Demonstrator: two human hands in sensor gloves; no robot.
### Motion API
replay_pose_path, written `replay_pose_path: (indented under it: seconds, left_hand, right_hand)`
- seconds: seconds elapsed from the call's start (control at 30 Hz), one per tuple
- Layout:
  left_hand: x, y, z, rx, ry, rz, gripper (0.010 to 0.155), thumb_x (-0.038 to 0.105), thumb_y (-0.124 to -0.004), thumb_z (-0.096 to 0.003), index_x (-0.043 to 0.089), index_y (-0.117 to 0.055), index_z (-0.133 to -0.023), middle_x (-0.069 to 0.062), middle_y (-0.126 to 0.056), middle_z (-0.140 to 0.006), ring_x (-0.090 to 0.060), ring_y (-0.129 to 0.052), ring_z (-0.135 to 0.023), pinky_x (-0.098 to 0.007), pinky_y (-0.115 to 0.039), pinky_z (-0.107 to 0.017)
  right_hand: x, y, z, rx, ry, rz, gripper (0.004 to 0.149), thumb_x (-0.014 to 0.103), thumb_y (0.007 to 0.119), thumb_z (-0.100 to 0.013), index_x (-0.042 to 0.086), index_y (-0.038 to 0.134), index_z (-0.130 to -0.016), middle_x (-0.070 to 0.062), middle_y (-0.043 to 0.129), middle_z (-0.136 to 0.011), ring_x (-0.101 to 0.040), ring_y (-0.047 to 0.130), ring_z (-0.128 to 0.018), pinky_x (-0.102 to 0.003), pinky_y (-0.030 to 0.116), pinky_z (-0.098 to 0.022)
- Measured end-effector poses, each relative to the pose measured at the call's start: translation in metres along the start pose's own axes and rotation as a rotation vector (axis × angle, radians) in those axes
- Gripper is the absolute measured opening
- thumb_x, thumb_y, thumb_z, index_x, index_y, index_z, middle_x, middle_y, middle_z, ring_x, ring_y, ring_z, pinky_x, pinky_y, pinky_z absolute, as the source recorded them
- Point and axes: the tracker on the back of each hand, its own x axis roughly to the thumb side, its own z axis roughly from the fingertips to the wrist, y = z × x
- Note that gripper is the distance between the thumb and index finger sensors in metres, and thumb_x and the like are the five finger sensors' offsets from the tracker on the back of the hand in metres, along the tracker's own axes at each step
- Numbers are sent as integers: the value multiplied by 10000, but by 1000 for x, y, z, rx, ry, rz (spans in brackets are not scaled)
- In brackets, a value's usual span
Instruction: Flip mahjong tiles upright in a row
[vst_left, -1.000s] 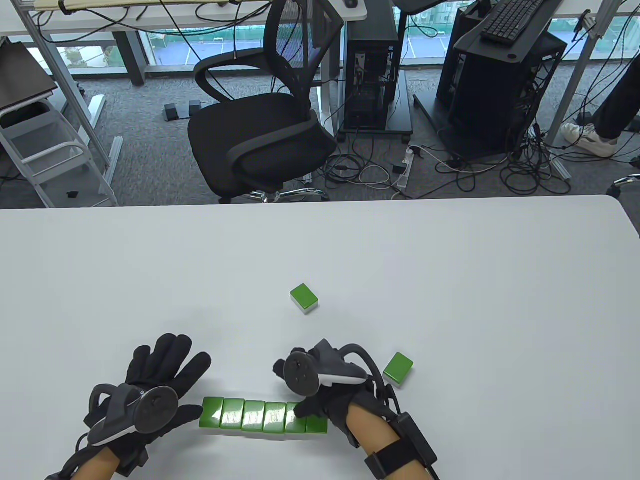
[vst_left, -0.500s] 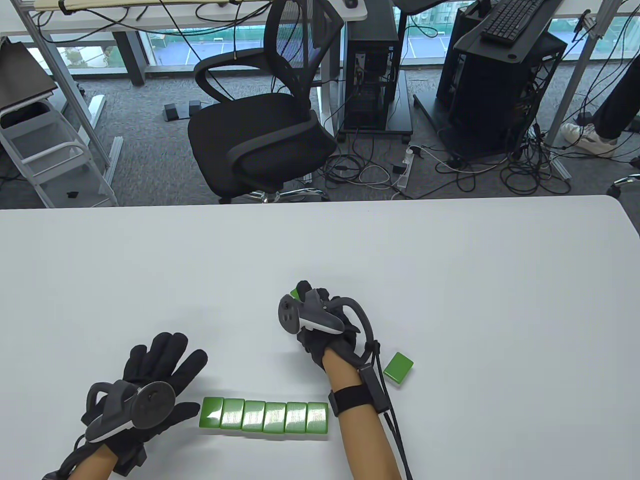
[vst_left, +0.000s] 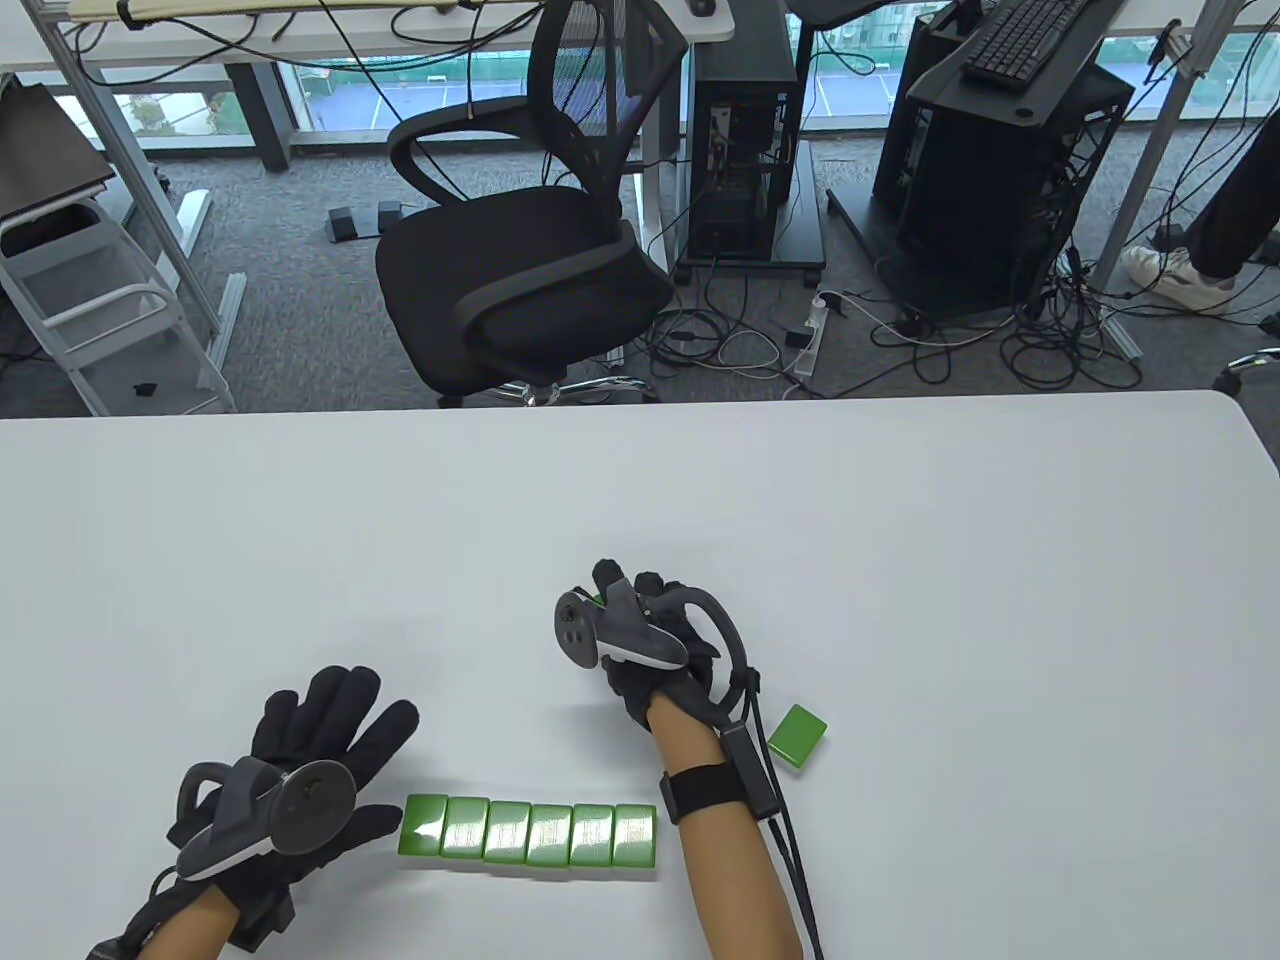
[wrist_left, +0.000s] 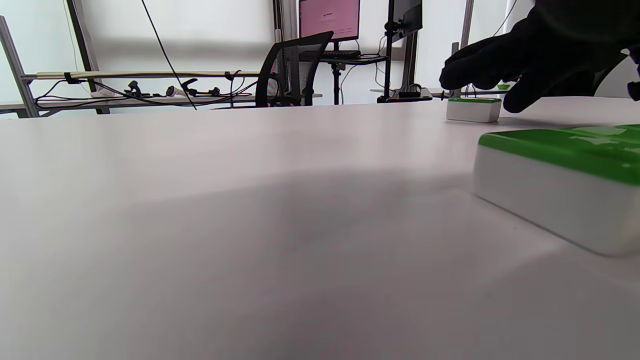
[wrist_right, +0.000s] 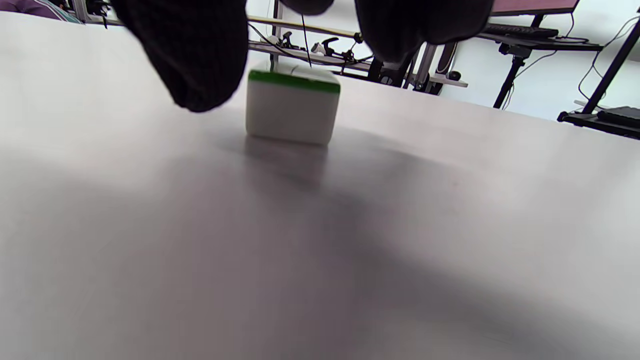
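Note:
Six green-backed mahjong tiles (vst_left: 528, 832) lie flat, side by side in a row near the front edge. My left hand (vst_left: 335, 745) rests open on the table just left of the row, fingers spread; the row's end tile fills the right of the left wrist view (wrist_left: 560, 185). My right hand (vst_left: 622, 588) hovers over a loose tile (vst_left: 597, 600) farther out, hiding most of it. In the right wrist view this tile (wrist_right: 292, 105) lies flat, green back up, with my fingertips (wrist_right: 200, 60) hanging apart on either side. A second loose tile (vst_left: 798, 736) lies flat to the right.
The white table (vst_left: 900, 560) stretches far and right of the hands. A black office chair (vst_left: 520, 260) stands beyond the far edge. In the left wrist view a distant tile (wrist_left: 473, 109) sits under a black glove.
My right hand has left the right end of the row and moved away from me to the loose tile in the middle. My left hand has barely moved.

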Motion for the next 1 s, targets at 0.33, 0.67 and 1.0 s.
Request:
replay_pose_path:
  seconds: [0.33,0.67,1.0]
  left_hand:
    - [2,-3,-1,-6,-8,-10,865,709,-681,-306,554,-202,-1009,157,-26,-1164,-216,-133,-1189,-607,-253,-856]
    - [2,-2,-1,3,-9,-18,863,705,-684,-306,553,-207,-1009,158,-28,-1164,-215,-133,-1189,-607,-251,-856]
    - [4,-5,-1,6,-25,-30,862,707,-682,-307,551,-208,-1010,157,-28,-1164,-214,-135,-1189,-607,-253,-856]
  right_hand:
    - [-9,14,-16,138,28,-206,617,239,719,-503,384,409,-1016,10,127,-1144,-457,399,-994,-550,554,-736]
    - [-5,11,3,-122,-50,-11,577,301,814,-396,279,640,-945,-213,482,-1041,-429,743,-777,-496,723,-602]
    - [-13,-10,70,-233,-187,-8,592,358,819,-385,259,665,-948,-229,583,-1005,-426,826,-697,-475,788,-524]
